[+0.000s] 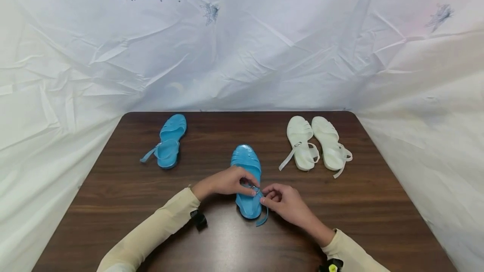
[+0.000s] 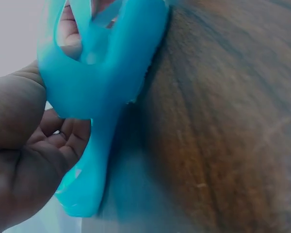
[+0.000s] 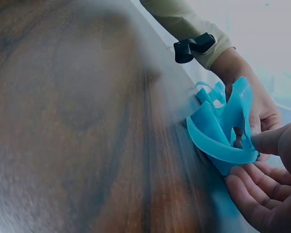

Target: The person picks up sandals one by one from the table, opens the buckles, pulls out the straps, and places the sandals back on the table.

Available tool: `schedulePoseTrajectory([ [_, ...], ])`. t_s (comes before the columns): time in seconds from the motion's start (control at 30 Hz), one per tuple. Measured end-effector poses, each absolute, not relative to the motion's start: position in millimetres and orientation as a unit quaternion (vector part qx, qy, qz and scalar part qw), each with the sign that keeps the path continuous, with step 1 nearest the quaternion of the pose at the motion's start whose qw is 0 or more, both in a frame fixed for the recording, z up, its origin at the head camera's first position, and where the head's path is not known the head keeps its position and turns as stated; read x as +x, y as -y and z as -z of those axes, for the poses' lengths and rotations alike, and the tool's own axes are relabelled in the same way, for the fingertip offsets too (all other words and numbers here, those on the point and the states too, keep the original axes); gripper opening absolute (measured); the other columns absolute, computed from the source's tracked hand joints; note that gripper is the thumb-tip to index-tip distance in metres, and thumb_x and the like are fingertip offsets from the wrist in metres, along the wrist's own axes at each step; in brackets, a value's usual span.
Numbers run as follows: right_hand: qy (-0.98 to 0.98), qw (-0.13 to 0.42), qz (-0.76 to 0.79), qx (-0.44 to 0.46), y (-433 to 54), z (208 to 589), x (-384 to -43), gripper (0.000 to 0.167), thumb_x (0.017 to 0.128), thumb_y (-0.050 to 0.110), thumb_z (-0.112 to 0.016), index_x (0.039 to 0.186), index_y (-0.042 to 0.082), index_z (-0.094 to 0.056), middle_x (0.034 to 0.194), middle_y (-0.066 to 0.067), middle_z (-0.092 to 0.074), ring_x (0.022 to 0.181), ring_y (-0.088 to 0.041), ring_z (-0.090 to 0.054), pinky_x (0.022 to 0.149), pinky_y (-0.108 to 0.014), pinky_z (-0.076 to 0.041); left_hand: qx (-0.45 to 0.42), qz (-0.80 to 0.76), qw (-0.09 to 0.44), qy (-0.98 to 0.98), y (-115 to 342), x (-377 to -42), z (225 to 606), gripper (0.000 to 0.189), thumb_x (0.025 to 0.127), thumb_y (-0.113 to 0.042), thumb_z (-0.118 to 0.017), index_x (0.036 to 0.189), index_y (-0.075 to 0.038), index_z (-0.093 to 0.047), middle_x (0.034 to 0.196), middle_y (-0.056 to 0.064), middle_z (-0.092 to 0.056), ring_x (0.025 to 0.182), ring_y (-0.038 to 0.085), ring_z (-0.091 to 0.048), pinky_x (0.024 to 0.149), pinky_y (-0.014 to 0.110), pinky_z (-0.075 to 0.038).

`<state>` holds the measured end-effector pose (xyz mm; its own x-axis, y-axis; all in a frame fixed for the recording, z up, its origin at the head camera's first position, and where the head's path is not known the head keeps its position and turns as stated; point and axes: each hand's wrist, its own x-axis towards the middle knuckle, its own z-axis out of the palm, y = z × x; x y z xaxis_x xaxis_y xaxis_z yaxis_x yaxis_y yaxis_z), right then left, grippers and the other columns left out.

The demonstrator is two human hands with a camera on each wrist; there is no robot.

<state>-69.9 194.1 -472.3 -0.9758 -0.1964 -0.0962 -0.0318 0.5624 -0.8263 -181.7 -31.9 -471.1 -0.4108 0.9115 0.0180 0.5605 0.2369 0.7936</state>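
A blue sandal (image 1: pixel 246 156) lies on the table with its toe pointing away from me. My left hand (image 1: pixel 230 181) reaches over it from the left and pinches the ankle strap by the small buckle (image 1: pixel 255 189). On the right side, my right hand (image 1: pixel 288 205) holds the strap between thumb and fingers. The strap's loose end (image 1: pixel 261 222) curves down beside the heel. In the left wrist view the heel part (image 2: pixel 82 87) hides some of the left fingers. The right wrist view shows the right thumb (image 3: pixel 269 141) against the blue strap (image 3: pixel 223 149).
Another blue sandal (image 1: pixel 171 142) lies at the back left, its strap hanging out leftward. Two white sandals (image 1: pixel 300 142) lie side by side at the back right. A printed white sheet (image 1: pixel 242 53) hangs behind the dark wooden table (image 1: pixel 124 205).
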Motion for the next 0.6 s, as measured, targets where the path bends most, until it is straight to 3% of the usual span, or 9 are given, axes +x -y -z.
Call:
schedulePoseTrajectory([
  [0.33, -0.867, 0.053, 0.49, -0.073, -193.9, 475.2, -72.3, 0.016, 0.093, 0.022, -0.078, 0.099, 0.007, -0.076, 0.083, 0.001, -0.071, 0.075, -0.01, -0.063, 0.065, -0.023, -0.054, 0.487, -0.399, 0.215, -0.747, 32.7, -178.9, 475.9, 0.023, 0.096, -0.027, -0.074, 0.115, -0.014, -0.077, 0.106, -0.01, -0.075, 0.092, -0.001, -0.066, 0.082, 0.022, -0.056],
  [0.6, -0.844, 0.062, 0.531, -0.048, -190.2, 476.9, -75.5, 0.018, 0.088, 0.018, -0.082, 0.097, 0.004, -0.077, 0.084, -0.004, -0.072, 0.077, -0.015, -0.065, 0.065, -0.024, -0.055, 0.486, -0.411, 0.201, -0.744, 33.1, -177.7, 478.7, 0.024, 0.095, -0.027, -0.075, 0.114, -0.012, -0.077, 0.108, -0.007, -0.076, 0.095, -0.001, -0.067, 0.084, 0.022, -0.056],
])
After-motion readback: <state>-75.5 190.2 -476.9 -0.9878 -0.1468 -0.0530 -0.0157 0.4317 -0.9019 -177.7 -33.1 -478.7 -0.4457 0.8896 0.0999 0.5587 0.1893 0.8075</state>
